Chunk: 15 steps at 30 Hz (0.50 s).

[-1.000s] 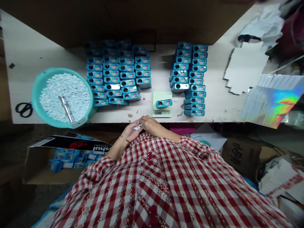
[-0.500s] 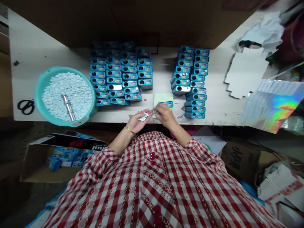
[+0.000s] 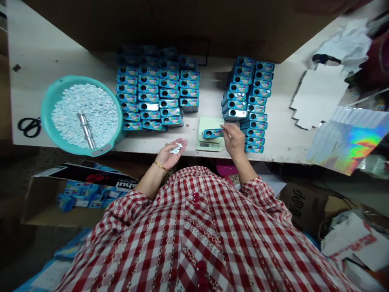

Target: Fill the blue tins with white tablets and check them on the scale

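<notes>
My left hand (image 3: pixel 169 155) is palm up over the table's front edge, cupping a few white candies (image 3: pixel 176 149). My right hand (image 3: pixel 234 140) pinches the right end of a blue tin (image 3: pixel 212 133). That tin has a dark round hole at its left end and is over a pale green kitchen scale (image 3: pixel 209 146); whether it rests on the plate or is lifted, I cannot tell. To the left, a turquoise basin (image 3: pixel 45 115) is full of the same pale candies, with a shiny metal tube (image 3: pixel 86 130) lying on them.
Blue tins stand in columns (image 3: pixel 148 97) left of the scale and more (image 3: pixel 257 109) to its right, some with candies on top. A large cardboard box (image 3: pixel 182 24) borders the back. Scissors (image 3: pixel 29 127) lie far left, silver sheets (image 3: pixel 349 140) far right. Below left is a carton (image 3: pixel 39 202).
My right hand has moved right, from beside my left palm to the right end of the tin. My left hand has drawn back slightly left, still with candies.
</notes>
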{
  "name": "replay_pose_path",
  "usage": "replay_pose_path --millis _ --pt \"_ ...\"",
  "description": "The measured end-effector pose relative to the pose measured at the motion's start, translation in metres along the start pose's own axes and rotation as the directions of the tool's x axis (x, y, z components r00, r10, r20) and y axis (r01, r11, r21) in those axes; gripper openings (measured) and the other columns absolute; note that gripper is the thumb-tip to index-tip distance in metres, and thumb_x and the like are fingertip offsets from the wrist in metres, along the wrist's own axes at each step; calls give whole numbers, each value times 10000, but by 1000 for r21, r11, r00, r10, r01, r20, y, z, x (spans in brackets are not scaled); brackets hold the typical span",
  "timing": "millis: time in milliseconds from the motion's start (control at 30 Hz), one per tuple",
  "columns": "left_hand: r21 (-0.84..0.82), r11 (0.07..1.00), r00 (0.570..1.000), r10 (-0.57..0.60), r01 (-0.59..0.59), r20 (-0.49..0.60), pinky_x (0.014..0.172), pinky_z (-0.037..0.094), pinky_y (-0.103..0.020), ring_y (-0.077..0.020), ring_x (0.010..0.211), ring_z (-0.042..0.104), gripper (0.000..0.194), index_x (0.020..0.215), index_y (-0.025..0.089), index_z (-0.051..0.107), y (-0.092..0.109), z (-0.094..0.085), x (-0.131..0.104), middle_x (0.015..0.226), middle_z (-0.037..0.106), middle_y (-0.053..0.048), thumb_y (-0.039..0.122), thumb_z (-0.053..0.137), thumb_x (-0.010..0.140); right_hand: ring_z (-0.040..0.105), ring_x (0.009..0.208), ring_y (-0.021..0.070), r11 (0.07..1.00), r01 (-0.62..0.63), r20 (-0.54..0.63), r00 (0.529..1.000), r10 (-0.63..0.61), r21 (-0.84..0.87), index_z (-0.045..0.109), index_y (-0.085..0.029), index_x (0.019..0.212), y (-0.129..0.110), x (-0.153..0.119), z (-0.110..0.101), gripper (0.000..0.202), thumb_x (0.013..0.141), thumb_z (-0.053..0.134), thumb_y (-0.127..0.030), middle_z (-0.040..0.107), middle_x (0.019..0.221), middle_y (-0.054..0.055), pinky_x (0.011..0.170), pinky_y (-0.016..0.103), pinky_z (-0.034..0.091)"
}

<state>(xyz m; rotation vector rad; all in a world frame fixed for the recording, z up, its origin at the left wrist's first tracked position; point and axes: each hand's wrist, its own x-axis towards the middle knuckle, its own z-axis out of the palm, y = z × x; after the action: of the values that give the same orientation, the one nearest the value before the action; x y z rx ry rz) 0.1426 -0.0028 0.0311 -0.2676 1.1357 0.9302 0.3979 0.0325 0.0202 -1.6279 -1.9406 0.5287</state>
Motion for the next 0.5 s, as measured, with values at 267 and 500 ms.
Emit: replay_pose_path --millis 267,500 --pt "-45 995 993 87 -90 -74 575 517 -141 -103 703 639 231 929 103 640 20 -36 3 754 635 -78 26 447 830 499 1133 254 997 57 175 983 -47 -54 520 -189 1238 28 1 -12 451 848 541 -416 548 1222 130 946 427 426" --pt "24 999 999 45 -45 6 809 529 -273 -191 927 650 293 984 72 638 4 -20 -5 903 684 -141 -21 462 768 464 1142 259 984 177 272 948 -166 -14 533 -183 1221 -21 -5 1 404 866 527 -375 529 1213 133 982 443 392"
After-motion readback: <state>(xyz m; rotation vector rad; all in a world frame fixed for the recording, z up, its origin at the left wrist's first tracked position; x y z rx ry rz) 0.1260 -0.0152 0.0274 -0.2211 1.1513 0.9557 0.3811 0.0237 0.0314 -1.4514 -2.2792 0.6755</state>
